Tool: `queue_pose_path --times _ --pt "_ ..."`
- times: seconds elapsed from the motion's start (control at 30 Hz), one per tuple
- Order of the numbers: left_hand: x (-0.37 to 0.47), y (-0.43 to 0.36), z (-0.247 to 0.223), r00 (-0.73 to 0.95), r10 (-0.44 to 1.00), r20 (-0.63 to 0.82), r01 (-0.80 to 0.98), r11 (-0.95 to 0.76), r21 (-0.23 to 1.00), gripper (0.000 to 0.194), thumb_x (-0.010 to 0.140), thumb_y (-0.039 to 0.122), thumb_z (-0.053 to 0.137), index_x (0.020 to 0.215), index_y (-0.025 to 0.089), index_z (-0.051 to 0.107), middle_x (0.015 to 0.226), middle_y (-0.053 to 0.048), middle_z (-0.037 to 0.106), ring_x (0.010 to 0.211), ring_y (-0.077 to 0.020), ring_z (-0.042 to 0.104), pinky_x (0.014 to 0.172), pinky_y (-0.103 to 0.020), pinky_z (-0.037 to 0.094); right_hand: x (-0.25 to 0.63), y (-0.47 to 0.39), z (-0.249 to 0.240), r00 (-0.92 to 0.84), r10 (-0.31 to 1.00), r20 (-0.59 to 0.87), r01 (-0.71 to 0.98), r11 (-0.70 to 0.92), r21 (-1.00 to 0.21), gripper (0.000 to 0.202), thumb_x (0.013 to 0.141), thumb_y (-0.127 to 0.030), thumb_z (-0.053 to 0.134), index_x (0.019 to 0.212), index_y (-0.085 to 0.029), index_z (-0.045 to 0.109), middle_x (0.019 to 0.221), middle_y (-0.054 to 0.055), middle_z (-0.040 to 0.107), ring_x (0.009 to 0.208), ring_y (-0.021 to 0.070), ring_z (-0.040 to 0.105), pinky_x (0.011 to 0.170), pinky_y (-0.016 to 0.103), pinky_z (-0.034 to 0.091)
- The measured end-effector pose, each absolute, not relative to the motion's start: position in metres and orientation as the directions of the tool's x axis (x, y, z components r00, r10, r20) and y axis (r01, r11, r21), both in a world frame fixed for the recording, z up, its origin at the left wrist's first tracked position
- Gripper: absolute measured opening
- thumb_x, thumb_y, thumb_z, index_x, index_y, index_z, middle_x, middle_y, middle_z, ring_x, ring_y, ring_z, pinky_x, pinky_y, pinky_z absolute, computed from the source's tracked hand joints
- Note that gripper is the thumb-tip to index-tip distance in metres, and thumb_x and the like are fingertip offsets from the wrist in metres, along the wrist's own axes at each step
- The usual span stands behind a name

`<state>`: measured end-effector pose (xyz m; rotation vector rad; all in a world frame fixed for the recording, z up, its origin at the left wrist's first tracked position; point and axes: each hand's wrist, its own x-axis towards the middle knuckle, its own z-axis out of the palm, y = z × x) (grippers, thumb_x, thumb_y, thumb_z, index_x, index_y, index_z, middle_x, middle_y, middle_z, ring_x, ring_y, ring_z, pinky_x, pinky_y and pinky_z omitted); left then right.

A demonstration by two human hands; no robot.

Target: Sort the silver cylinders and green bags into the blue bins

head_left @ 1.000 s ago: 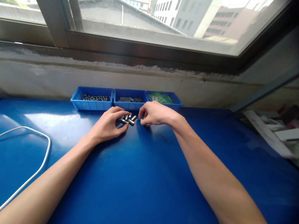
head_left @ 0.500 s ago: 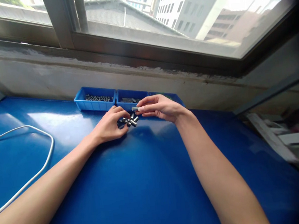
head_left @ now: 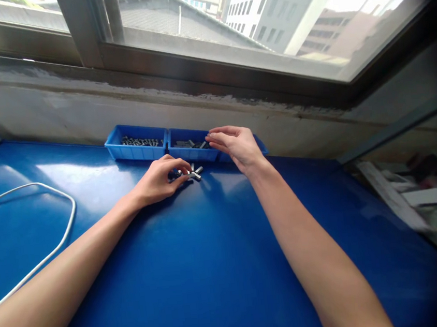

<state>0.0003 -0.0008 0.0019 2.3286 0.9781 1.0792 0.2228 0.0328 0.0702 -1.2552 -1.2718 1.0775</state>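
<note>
Several short metal pieces (head_left: 196, 172) lie in a small pile on the blue table. Around the left side of this pile curves my left hand (head_left: 164, 177), its thumb and fingertips close together at the pieces; what lies between them is hard to make out. My right hand (head_left: 237, 146) is over the right end of the middle blue bin (head_left: 192, 153), its fingertips pinched together above the metal pieces inside. Whatever those fingertips hold is too small to tell. The left blue bin (head_left: 135, 151) contains many small screw-like parts.
A third blue bin (head_left: 260, 145) is partly hidden behind my right hand. On the left a white cable (head_left: 72, 207) curves across the blue table (head_left: 198, 269). Behind the bins are a wall and a window; blurred items stand at the far right.
My right hand has moved up from beside the pile to over the middle bin; the metal piece seen in its fingers is no longer visible. My left hand's thumb has moved closer to its fingers.
</note>
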Motion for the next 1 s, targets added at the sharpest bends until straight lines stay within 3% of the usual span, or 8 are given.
queue_pose_path --times 0.17,0.27,0.47,1.0 --pt "0.0 0.0 0.006 0.263 0.875 0.407 0.177 -0.459 0.871 0.034 0.085 0.048 0.077 0.099 0.017 0.073 0.096 -0.008 0.078 0.084 -0.0198 0.074 0.079 -0.03 0.059 0.219 0.025 0.076 -0.144 0.989 0.032 0.191 0.059 -0.98 0.006 0.085 -0.015 0.071 0.089 -0.014 0.075 0.088 0.008 0.079 0.08 0.0153 0.077 0.074 0.022 0.062" --pt "-0.003 0.003 0.007 0.164 0.93 0.328 0.055 -0.341 0.938 0.044 0.077 0.054 0.084 0.097 0.016 0.072 0.088 -0.007 0.079 0.08 -0.0213 0.076 0.077 -0.03 0.06 0.216 0.021 0.076 -0.266 0.964 -0.013 0.284 0.065 -0.957 0.01 0.086 -0.015 0.071 0.094 -0.013 0.076 0.084 0.008 0.078 0.071 0.0129 0.074 0.066 0.019 0.059" --pt "-0.006 0.007 0.007 0.102 0.958 0.267 -0.015 -0.267 0.964 0.047 0.073 0.057 0.087 0.093 0.018 0.071 0.077 -0.004 0.078 0.074 -0.0207 0.075 0.072 -0.029 0.059 0.208 0.018 0.069 -0.416 0.901 -0.122 0.275 -0.003 -0.961 0.024 0.086 -0.02 0.075 0.109 -0.016 0.074 0.09 0.008 0.08 0.072 0.0133 0.075 0.067 0.021 0.061" --pt "-0.005 0.004 0.007 0.158 0.937 0.312 0.014 -0.318 0.948 0.053 0.073 0.063 0.085 0.093 0.016 0.073 0.085 -0.007 0.078 0.076 -0.0204 0.074 0.074 -0.029 0.06 0.198 0.013 0.067 -0.414 0.899 -0.144 0.151 -0.088 -0.985 0.018 0.081 -0.018 0.077 0.099 -0.017 0.077 0.086 0.006 0.08 0.074 0.0122 0.075 0.072 0.019 0.061"
